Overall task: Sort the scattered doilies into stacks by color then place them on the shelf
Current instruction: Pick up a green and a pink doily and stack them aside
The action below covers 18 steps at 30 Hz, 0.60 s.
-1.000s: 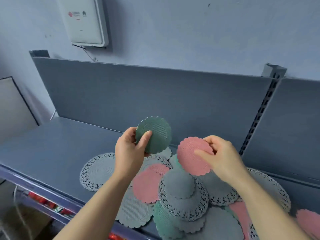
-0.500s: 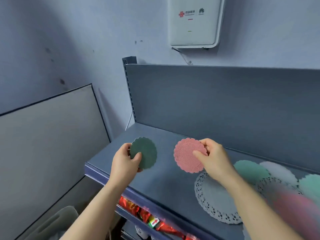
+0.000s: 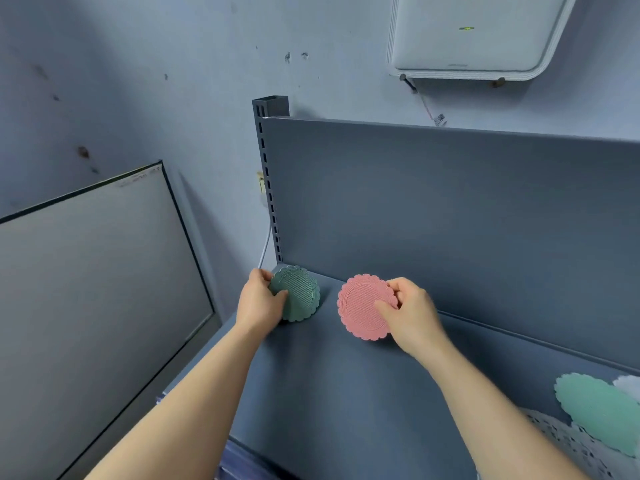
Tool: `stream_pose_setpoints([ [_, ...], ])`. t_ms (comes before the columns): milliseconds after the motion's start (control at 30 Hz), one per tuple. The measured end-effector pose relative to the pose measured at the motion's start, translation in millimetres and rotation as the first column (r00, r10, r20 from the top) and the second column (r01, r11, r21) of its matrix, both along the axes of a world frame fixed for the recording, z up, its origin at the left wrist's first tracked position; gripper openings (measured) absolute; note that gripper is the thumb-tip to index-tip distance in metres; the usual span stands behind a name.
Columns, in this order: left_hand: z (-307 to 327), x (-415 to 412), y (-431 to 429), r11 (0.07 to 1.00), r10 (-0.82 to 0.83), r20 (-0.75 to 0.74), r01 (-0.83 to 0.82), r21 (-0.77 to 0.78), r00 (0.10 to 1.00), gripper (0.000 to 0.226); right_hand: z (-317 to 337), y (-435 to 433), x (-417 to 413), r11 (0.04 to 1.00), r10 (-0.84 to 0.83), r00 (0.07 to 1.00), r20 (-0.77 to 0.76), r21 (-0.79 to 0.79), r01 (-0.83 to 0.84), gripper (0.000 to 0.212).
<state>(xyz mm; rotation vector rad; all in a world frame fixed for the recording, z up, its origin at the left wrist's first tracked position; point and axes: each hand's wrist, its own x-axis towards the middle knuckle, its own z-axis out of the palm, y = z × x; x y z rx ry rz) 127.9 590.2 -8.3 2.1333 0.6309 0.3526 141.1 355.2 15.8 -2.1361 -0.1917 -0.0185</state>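
- Left hand [image 3: 260, 303], arm stretched forward, pinches a green doily [image 3: 302, 296] between thumb and fingers.
- Right hand [image 3: 414, 315], arm extended, pinches a pink doily [image 3: 359, 311].

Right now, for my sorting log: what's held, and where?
Left hand: dark green round scalloped doily, left edge. Right hand: pink round scalloped doily, right edge.

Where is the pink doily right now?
In the head view the pink doily is near centre, pinched by the right hand over the shelf, with the dark green doily in the left hand just to its left.
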Motion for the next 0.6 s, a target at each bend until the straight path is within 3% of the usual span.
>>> stream_pose_setpoints([
  [400,-27,40,23,0.949,-0.131,-0.033,0.135,0.283,0.991,0.04,-34,43,41,0.995,-0.097,0.989,-0.107,-0.019,0.096,0.021],
  [500,-29,37,26,0.918,-0.15,-0.031,0.15,0.366,0.988,0.036,-41,53,41,0.98,-0.151,0.987,-0.062,-0.136,0.142,0.029],
  [600,-26,32,26,0.861,-0.197,0.014,0.166,0.481,0.98,0.034,-41,63,35,0.894,-0.204,0.978,0.045,-0.398,0.204,0.029],
])
